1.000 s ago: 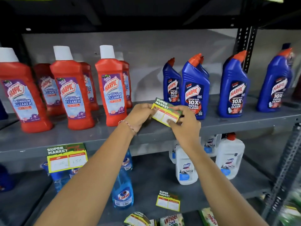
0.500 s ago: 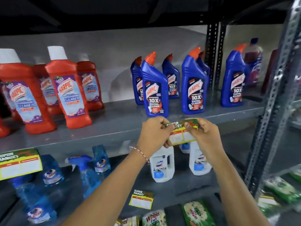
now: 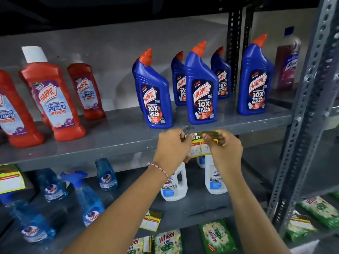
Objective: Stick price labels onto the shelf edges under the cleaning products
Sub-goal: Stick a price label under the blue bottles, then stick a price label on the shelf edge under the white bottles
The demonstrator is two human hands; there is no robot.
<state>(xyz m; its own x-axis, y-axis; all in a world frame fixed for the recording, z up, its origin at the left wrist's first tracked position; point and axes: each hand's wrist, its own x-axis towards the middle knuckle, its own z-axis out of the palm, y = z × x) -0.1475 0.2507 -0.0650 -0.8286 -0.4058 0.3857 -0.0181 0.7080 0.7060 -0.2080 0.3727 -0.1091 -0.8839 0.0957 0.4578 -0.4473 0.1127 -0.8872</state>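
A yellow and green price label (image 3: 199,147) is pressed against the front edge of the grey shelf (image 3: 110,154), right under the blue Harpic bottles (image 3: 200,90). My left hand (image 3: 172,149) pinches its left side and my right hand (image 3: 224,149) pinches its right side and top. The hands cover much of the label. Red Harpic bathroom cleaner bottles (image 3: 55,99) stand further left on the same shelf. Another price label (image 3: 11,178) is stuck on the shelf edge at the far left.
A lower shelf holds blue Colin spray bottles (image 3: 88,200), white Domex bottles (image 3: 174,187) and a loose label (image 3: 150,220). Green Wheel packets (image 3: 216,237) lie below. A perforated metal upright (image 3: 300,125) stands at right, with a Lizol bottle (image 3: 289,63) behind it.
Both hands carried the label from in front of the bottles down and right to the shelf's front edge. The view shifted right along the shelf.
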